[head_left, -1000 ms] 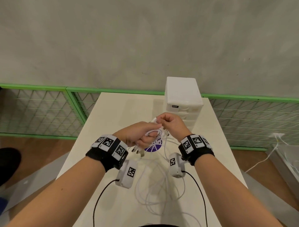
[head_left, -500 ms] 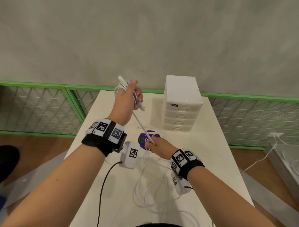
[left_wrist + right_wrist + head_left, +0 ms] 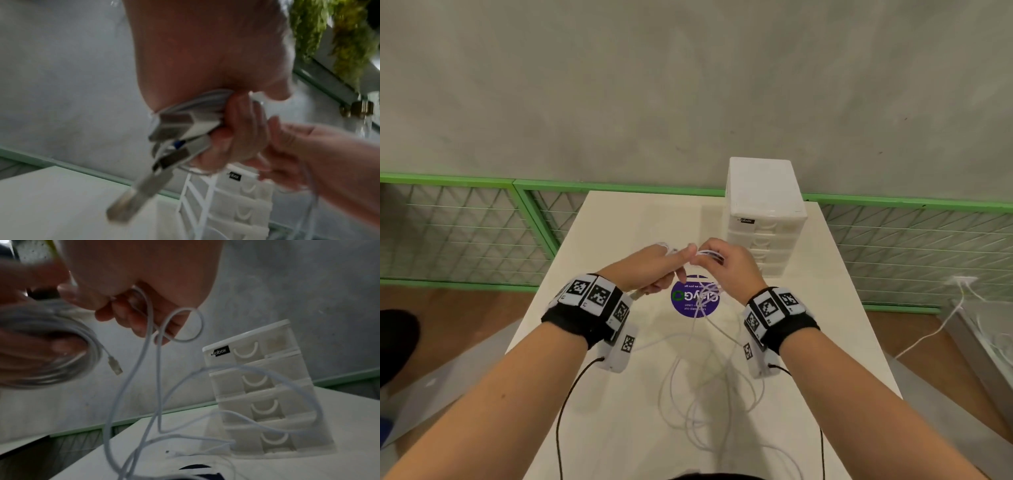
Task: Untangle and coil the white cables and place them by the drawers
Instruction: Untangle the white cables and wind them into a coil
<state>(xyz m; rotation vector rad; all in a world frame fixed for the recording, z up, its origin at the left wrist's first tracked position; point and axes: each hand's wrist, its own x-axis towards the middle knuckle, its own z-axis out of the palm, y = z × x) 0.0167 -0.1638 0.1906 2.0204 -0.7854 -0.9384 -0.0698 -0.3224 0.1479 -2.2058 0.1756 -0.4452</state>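
Observation:
Both hands are raised together above the table in front of the white drawers (image 3: pixel 763 219). My left hand (image 3: pixel 654 265) grips a bundle of coiled white cable (image 3: pixel 61 344) with several USB plugs (image 3: pixel 164 146) hanging out of the fist. My right hand (image 3: pixel 722 262) pinches a strand of white cable (image 3: pixel 152 331) right beside the left fingers. From it the cable drops in loose loops to the tangled cables (image 3: pixel 709 387) on the table (image 3: pixel 619 428). One plug (image 3: pixel 115 365) dangles from the coil.
A purple round sticker (image 3: pixel 693 297) lies on the table under the hands. Green-framed mesh fencing (image 3: pixel 465 229) and a grey wall stand behind. Another white cable (image 3: pixel 935 329) runs on the floor at the right. Black wrist-camera leads (image 3: pixel 565 404) hang over the near table edge.
My left hand came down from high up by the wall to the table's middle. My right hand rose from the table to meet it, bringing cable up to the coil.

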